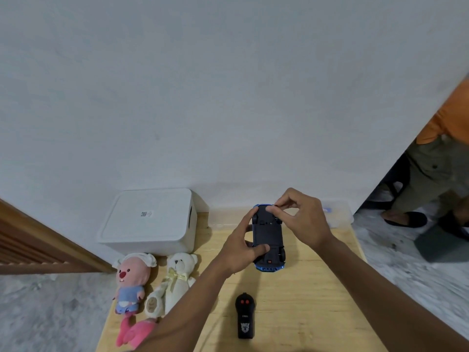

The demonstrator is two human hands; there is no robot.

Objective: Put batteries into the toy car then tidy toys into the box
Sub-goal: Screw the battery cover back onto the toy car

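Wooden surface (pixel 317 288) against white wall. Toy car (pixel 269 237) belly-up, long axis pointing away from person. Left hand (pixel 243 250) grips car's near left flank, thumb on underside. Right hand (pixel 302 219) fingers (pixel 275 210) pinch at car's far end; what exactly, too small to tell. Box (pixel 149 219) left of car, lidded.

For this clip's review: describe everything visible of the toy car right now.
The toy car is turned upside down, its flat black plastic underside facing the camera, with blue bodywork showing at the near and far ends. Black wheels sit at the corners, and a small red spot shows near the near end. The left hand grips its side, thumb on the underside. The right hand pinches at its far end. It is held over the wooden board. Whether the battery cover is open cannot be told.
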